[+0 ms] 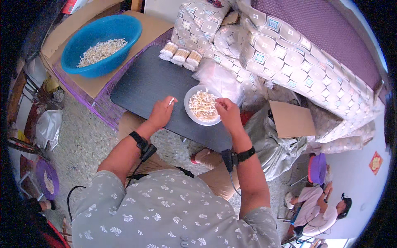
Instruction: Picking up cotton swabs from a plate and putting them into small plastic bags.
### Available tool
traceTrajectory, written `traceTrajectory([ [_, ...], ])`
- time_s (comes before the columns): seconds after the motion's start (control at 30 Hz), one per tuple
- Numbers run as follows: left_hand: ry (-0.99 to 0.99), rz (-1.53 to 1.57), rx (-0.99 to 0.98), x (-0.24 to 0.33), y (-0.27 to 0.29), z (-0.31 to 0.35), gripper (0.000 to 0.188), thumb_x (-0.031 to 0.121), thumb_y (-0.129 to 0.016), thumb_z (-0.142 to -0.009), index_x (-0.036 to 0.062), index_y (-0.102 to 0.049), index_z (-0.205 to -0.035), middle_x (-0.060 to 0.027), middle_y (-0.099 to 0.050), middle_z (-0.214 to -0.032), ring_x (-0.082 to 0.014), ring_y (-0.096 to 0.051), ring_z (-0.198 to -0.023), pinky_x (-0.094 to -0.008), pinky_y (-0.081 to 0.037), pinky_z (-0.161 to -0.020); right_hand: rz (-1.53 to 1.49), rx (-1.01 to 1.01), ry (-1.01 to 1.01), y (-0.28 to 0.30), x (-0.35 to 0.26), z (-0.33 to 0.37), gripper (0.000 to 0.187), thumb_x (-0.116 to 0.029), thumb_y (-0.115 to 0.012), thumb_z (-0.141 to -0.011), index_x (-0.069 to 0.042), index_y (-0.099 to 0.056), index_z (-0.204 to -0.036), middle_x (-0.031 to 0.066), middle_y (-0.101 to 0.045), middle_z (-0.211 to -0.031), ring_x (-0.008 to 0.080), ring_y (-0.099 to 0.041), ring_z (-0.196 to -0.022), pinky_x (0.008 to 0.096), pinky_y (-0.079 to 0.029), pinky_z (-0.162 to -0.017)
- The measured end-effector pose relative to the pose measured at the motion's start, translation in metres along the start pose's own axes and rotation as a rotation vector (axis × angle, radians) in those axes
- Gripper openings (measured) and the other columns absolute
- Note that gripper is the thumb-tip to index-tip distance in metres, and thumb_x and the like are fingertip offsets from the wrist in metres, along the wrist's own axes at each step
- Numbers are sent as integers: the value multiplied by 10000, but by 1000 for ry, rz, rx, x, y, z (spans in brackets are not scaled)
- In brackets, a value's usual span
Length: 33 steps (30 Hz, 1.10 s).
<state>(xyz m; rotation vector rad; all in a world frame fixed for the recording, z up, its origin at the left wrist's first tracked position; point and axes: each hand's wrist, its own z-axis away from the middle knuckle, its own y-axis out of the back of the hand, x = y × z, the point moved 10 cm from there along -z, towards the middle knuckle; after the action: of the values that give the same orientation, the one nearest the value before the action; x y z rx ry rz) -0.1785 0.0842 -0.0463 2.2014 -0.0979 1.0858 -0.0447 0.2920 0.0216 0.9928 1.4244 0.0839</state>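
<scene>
A white bowl (187,108) heaped with loose cotton swabs (202,105) stands on a dark folding table (144,87). My left hand (161,112) is left of the bowl, apart from it, with thumb and forefinger closed on a cotton swab (171,101) whose white tip shows. Over the bowl's right rim, my right hand (228,115) pinches at the swabs; its fingertips partly hide what they grip. Several bundles of cotton swabs (180,56) lie stacked at the table's far edge. Beside them are clear plastic bags (219,80).
A big blue basin (74,68) of loose swabs rests on cardboard (153,27) at the far left. A patterned sofa (285,49) borders the table's far right side. A brown cardboard piece (292,119) stands to the right. Another person (320,208) sits at the lower right near a purple basin (318,168).
</scene>
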Motion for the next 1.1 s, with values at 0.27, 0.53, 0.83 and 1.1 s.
traceTrajectory([
  [0.27,46,100,-17,-2,-2,4,175,187,-451,-930,84,-540,-1039,-195,-618,-898,-409,-577,-873,-468,-457,-735,351,-72,54,-19,19,-71,288,-280,-657,-774,-36,-668,-927,152,-669,-801,301,-645,-755,376,-504,-709],
  [0.53,127,114,-89,-13,-11,7,192,170,-441,-941,43,-556,-1029,-187,-620,-968,-378,-598,-909,-426,-476,-775,355,-174,-33,-49,39,-95,236,-265,-674,-767,-31,-666,-794,106,-656,-704,228,-625,-663,333,-485,-624],
  [0.83,45,169,0,-10,-10,8,183,185,-440,-933,77,-532,-1049,-193,-620,-889,-414,-586,-838,-483,-457,-705,153,-62,-74,-12,24,-67,186,-207,-643,-779,-21,-634,-789,100,-650,-697,192,-632,-664,320,-495,-597],
  [1.1,98,182,7,-20,-8,7,182,203,-468,-939,61,-561,-1004,-155,-587,-766,-310,-594,-717,-391,-455,-657,-484,170,-239,22,11,17,82,-101,-602,-854,-44,-587,-912,36,-626,-827,115,-607,-692,226,-479,-540],
])
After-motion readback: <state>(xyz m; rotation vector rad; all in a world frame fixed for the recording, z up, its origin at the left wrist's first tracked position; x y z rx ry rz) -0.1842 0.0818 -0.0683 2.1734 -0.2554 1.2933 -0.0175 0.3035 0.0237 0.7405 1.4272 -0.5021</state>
